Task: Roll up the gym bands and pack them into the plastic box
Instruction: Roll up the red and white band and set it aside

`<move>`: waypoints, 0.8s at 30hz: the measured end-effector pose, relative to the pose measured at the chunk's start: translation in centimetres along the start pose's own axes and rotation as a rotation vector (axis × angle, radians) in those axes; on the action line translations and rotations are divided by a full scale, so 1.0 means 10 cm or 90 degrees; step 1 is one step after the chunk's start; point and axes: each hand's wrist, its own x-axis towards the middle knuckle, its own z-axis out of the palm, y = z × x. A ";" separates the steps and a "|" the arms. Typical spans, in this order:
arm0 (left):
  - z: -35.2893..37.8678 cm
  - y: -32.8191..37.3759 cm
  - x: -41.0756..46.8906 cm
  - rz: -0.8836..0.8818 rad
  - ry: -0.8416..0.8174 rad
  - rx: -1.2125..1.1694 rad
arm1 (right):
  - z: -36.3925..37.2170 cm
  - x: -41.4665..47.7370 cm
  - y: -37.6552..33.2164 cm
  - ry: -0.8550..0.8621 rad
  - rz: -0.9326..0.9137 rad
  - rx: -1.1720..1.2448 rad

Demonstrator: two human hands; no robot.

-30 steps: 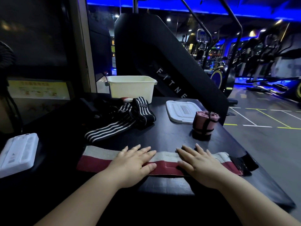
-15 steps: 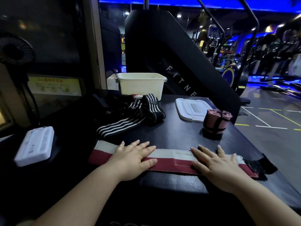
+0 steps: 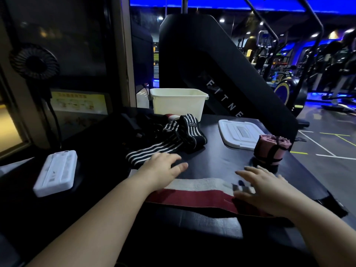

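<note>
A red and white band (image 3: pixel 198 191) lies flat across the near side of the black table (image 3: pixel 212 162). My left hand (image 3: pixel 161 168) is open above the band's left part, its fingers reaching over the end of a black and white striped band (image 3: pixel 165 145). My right hand (image 3: pixel 267 187) is open with spread fingers over the band's right part. A rolled pink band (image 3: pixel 271 149) stands upright behind my right hand. The white plastic box (image 3: pixel 178 102) stands open at the table's far edge, and its lid (image 3: pixel 240 134) lies flat to the right.
A white flat device (image 3: pixel 55 172) lies on the table's left side. A small black fan (image 3: pixel 34 61) stands at the left. A dark pile of straps (image 3: pixel 142 126) lies beside the striped band. A large black fitness machine (image 3: pixel 221 74) rises behind the table.
My left hand lifted off the red and white band and moved forward toward the striped band. My right hand rose slightly off the band. The camera swung left.
</note>
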 end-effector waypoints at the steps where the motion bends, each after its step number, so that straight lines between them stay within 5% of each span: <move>1: -0.02 -0.01 0.05 -0.016 0.041 0.004 | -0.04 0.07 -0.05 0.023 -0.021 0.009; 9: -0.15 0.00 0.55 -0.137 0.174 0.035 | -0.28 0.89 -0.65 0.117 -0.070 0.175; 24: -0.32 -0.22 1.81 -0.044 0.298 0.193 | -0.30 2.63 -0.85 0.186 -0.043 0.430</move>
